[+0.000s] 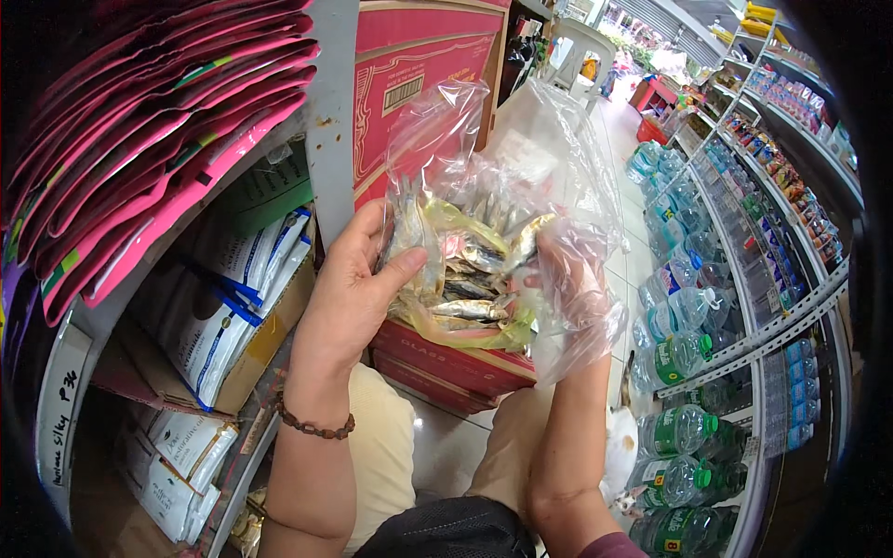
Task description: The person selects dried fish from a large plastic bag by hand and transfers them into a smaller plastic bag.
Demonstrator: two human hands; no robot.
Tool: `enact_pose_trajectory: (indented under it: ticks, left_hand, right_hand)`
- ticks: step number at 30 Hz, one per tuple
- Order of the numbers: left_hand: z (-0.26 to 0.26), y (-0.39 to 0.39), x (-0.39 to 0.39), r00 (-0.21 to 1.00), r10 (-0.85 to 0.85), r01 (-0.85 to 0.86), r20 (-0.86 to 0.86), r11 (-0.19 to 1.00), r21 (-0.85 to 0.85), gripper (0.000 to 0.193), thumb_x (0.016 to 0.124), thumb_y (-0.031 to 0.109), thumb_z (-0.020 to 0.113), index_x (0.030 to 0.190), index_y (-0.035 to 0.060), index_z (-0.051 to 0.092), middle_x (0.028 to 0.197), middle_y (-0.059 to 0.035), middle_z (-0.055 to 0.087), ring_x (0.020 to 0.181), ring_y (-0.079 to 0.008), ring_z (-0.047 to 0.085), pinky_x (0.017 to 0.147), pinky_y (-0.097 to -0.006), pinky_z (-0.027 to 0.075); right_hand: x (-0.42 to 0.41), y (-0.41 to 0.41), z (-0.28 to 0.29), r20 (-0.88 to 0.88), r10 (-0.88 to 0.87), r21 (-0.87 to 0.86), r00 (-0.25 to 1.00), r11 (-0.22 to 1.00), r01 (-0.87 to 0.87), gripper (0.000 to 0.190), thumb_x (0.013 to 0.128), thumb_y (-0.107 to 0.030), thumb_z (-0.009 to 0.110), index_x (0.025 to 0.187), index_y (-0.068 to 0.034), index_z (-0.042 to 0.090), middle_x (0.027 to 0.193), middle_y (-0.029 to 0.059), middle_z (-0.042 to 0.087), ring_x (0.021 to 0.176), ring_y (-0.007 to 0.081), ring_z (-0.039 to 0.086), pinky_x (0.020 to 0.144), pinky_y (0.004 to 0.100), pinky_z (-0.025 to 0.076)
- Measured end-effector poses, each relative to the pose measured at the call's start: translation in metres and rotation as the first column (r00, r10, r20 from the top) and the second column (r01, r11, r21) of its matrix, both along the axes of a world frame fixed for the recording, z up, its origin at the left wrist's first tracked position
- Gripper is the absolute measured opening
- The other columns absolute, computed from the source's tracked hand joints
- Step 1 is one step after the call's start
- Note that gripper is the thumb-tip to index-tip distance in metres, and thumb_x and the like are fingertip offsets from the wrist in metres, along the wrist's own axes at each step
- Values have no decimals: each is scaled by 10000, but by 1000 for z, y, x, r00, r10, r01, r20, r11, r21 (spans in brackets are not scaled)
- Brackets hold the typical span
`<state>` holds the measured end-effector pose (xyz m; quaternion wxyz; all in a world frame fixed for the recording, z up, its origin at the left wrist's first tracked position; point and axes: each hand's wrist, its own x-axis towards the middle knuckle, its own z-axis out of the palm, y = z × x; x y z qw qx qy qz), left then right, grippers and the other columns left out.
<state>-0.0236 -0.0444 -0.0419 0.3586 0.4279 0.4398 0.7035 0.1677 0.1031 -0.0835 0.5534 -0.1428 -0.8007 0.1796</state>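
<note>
My left hand (352, 279) grips a clear plastic bag of dried fish (416, 234), thumb pressed over its front. Seen through the crinkled clear plastic bag (586, 307) that covers it, my right hand (568, 272) pinches a single dried fish (528, 240). Between the hands a yellow-green plastic bag (513, 333) lies spread wide, with several small silvery dried fish (469, 309) inside. More clear plastic (551, 139) stands up loosely behind them. Part of the right hand's grip is blurred by the plastic. Below the bags are red cartons (446, 359).
Packets in pink wrapping (167, 174) overhang a metal shelf at left, above a cardboard box (265, 335) of white sachets. Large red cartons (425, 91) rise ahead. Bottled drinks (673, 359) line the right-hand shelving. A white cat (619, 446) is by my right forearm.
</note>
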Motion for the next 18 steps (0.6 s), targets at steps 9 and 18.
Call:
enact_pose_trajectory:
  ticks: [9, 18]
  left_hand:
    - [-1, 1, 0, 1000, -23, 23, 5, 1000, -4, 484, 880, -80, 565, 1351, -44, 456, 1313, -186, 560, 1199, -229, 531, 1003, -297, 420]
    - [-2, 1, -1, 1000, -14, 14, -17, 1000, -7, 479, 882, -77, 567, 1347, -53, 456, 1315, -192, 556, 1202, -231, 530, 1004, -296, 420]
  right_hand:
    - [-10, -35, 3, -465, 114, -824, 878, 306, -477, 150, 813, -23, 661, 960, -5, 685, 902, 71, 652, 710, 150, 590, 645, 275, 517]
    - [15, -13, -21, -5, 261, -457, 965, 858, -235, 278, 759, -15, 708, 1032, -14, 651, 927, 115, 675, 761, 194, 627, 716, 299, 528]
